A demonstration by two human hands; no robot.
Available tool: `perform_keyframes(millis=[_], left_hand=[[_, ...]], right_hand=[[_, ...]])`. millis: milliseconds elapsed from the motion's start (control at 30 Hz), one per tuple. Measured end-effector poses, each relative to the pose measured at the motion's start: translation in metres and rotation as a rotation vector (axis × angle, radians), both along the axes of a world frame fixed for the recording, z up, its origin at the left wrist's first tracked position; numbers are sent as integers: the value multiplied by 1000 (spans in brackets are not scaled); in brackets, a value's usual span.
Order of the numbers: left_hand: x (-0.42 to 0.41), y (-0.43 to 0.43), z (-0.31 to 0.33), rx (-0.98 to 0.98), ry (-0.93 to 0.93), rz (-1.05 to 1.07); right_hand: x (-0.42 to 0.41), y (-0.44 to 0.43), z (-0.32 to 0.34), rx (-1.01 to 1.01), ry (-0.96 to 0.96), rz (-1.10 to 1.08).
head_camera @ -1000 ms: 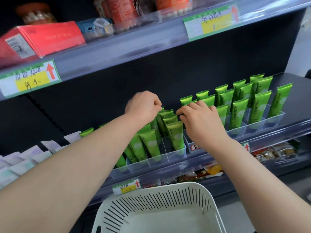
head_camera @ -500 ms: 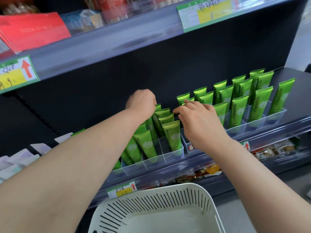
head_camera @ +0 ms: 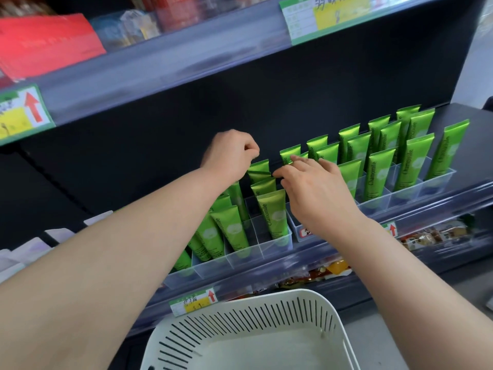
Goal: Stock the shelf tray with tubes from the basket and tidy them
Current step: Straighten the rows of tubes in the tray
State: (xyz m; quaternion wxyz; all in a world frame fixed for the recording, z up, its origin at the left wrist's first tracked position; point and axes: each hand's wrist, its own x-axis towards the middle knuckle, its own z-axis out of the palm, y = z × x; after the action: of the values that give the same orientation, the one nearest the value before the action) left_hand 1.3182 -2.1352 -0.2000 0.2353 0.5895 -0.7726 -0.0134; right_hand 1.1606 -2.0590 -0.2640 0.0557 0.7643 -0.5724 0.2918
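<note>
Green tubes stand upright in two clear divided shelf trays, a left tray and a right tray. My left hand is curled over the back row of the left tray and pinches the crimped top of a green tube. My right hand lies flat with straight fingers. Its index fingertip touches the tube tops at the gap between the trays. Another green tube stands at the front of the left tray. The white slotted basket below shows no tubes inside.
An upper shelf carries a red box and price labels. White packets stand at the left of the tube shelf. Snack packs lie on the shelf below. The shelf's black back panel is close behind the tubes.
Both hands stay at the tube tops between the trays. My right hand's fingers have spread flatter, and the view has shifted slightly left and down.
</note>
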Motion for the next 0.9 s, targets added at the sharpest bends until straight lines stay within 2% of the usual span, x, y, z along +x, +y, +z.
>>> perform_keyframes(millis=[67, 200, 400, 667, 900], left_hand=[[-1, 6, 6, 56, 8, -89], [-1, 12, 8, 183, -114, -136], [-4, 11, 1, 106, -242, -59], [-6, 13, -2, 95, -96, -40], [36, 31, 7, 89, 2, -3]], right_hand=[[1, 1, 0, -4, 2, 0], [2, 1, -2, 4, 15, 4], [2, 2, -3, -40, 30, -8], [0, -1, -3, -96, 45, -21], [15, 14, 6, -184, 37, 20]])
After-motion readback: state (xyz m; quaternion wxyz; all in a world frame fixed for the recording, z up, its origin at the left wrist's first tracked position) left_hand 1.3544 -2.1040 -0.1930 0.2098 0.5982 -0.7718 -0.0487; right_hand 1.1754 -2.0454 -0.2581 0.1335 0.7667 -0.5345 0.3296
